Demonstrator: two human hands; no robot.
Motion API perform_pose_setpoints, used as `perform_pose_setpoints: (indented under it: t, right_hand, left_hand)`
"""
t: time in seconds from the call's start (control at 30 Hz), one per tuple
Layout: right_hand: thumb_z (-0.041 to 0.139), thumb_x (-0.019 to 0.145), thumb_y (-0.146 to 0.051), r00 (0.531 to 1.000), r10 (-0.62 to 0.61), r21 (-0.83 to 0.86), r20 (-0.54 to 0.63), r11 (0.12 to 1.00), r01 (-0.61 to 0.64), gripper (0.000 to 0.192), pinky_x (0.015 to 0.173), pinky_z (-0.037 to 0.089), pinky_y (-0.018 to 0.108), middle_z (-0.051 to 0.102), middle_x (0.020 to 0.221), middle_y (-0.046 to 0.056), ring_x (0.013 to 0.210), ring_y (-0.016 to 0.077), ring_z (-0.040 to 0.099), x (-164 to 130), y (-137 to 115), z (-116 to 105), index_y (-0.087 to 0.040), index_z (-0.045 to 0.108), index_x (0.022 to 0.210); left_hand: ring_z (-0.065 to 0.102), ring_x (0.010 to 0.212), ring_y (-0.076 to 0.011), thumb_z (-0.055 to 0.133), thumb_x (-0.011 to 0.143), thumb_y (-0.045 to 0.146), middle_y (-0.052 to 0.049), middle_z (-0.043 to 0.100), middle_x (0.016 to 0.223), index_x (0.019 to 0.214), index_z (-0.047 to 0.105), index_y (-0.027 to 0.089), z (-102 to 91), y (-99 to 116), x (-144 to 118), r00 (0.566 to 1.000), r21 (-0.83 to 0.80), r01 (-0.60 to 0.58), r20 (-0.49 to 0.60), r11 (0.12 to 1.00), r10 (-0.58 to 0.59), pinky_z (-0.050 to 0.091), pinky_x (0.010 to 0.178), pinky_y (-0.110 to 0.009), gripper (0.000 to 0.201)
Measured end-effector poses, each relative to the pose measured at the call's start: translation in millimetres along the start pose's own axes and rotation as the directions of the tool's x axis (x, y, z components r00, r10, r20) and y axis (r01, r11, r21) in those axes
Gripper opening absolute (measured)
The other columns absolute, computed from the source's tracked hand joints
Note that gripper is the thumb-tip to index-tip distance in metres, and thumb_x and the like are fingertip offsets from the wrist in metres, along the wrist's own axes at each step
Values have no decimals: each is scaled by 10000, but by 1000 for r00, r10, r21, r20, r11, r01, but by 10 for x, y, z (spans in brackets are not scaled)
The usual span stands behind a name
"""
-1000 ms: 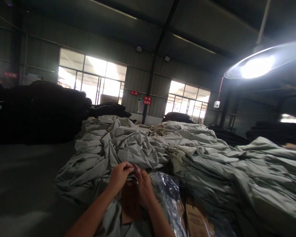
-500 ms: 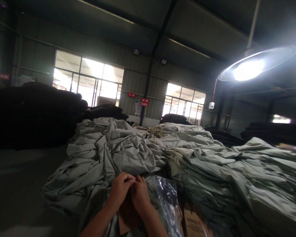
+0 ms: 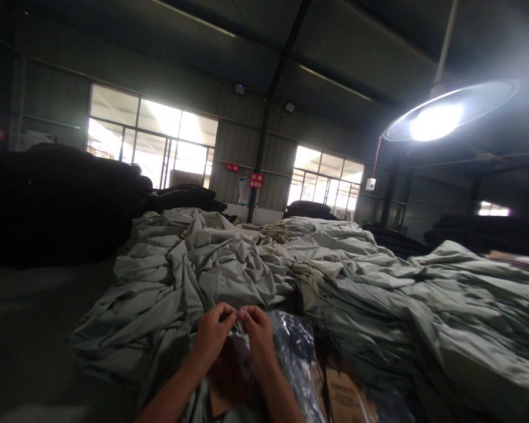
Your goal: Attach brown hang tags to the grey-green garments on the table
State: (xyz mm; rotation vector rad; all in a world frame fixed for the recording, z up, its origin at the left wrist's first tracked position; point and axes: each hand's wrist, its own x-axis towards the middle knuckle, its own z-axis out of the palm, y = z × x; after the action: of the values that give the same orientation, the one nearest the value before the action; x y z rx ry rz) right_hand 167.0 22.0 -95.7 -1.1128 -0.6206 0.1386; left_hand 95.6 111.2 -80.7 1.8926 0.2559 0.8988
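Note:
My left hand (image 3: 213, 336) and my right hand (image 3: 258, 335) meet low in the middle of the head view. Thumb and forefinger of each are pinched together, fingertips nearly touching. What they pinch is too small and dim to make out. A pale piece (image 3: 243, 352) shows just beneath the fingers, between the hands. Behind it, between my wrists, lies a brown card (image 3: 223, 385), partly covered by my hands. Grey-green cloth (image 3: 229, 267) is heaped right beyond my fingers.
Beside my right wrist lies a clear plastic bag (image 3: 293, 341), and further right a brown printed tag (image 3: 346, 393). More grey-green fabric (image 3: 379, 282) spreads to the right. Dark piles (image 3: 57, 205) stand at left. A bright lamp (image 3: 436, 122) hangs at upper right.
My right hand has turned and opened out a little from the left, so both pinches now show. The pale piece below them has come into view. The camera has shifted slightly.

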Motion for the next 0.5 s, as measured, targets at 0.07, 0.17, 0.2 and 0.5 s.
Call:
perform_pose_setpoints:
  t: [0.07,0.17,0.2,0.5]
  right_hand:
    - [726,569,-357,1000,5,45,10,999,-6,230,509,334,223,477,503,-60,499,86,386,-20,-23,8,-172,593,590]
    - [738,578,-343,1000,1,129,24,992,-4,234,512,329,215,474,507,-65,505,81,382,-40,-36,17,-177,574,579]
    - [743,574,-341,999,0,153,33,988,-5,232,523,338,217,488,518,-62,515,84,397,-42,-35,18,-178,578,589]
    - [734,585,-314,995,-95,146,28,985,90,193,614,401,244,541,571,-40,597,118,475,-33,-80,11,-188,588,587]
  left_hand:
    - [573,656,-190,508,663,398,-11,617,641,646,575,190,-1,16,-2,1000,-18,-6,3,1000,6,434,660,-296,220]
    - [555,640,-181,517,658,394,-1,591,616,633,564,189,-6,46,1,999,-81,-17,34,997,19,435,650,-290,212]
    - [547,632,-176,519,656,392,3,581,606,627,560,188,-7,56,0,999,-104,-17,42,994,21,433,642,-287,210]
    - [551,665,-186,566,596,448,-10,597,639,612,555,195,-43,169,9,995,-31,-26,-101,999,23,434,660,-296,254]
